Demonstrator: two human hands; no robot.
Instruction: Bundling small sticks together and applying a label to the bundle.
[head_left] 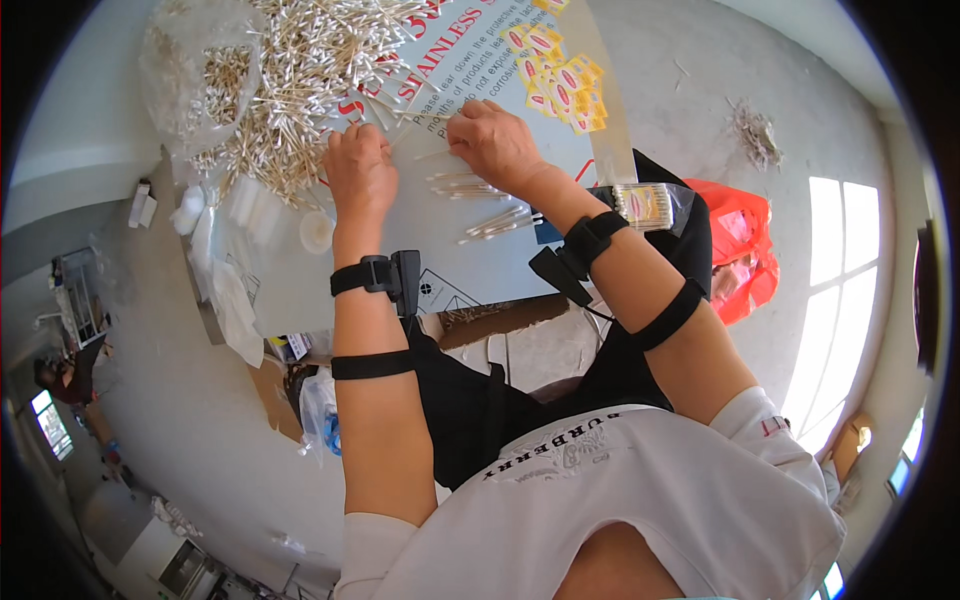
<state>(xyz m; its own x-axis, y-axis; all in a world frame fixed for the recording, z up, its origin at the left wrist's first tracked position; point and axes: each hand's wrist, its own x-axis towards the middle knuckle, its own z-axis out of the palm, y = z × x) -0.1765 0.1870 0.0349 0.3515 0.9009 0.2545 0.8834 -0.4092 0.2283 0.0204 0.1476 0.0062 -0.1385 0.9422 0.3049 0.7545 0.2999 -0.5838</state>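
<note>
A large heap of cotton swabs (300, 85) covers the far left of the table, some of it under a clear plastic bag (220, 85). At the heap's near right edge my left hand (362, 172) is closed, fingertips pinched; what they hold is hidden. My right hand (497, 145) is closed too, to its right, and a thin swab appears to stick out leftward from its fingertips. Nearer than that hand, two small rows of swabs (497, 222) lie side by side. Yellow-and-white printed cards (565, 85) are scattered beyond it, near the table's right edge.
A clear pack of swabs (643, 207) sits right of my right forearm. Beyond it is a red plastic bag (740, 245). Clear plastic rolls (255, 207) stand at the table's left, with a round one (316, 232) nearer. A cardboard box (490, 322) is below the near edge.
</note>
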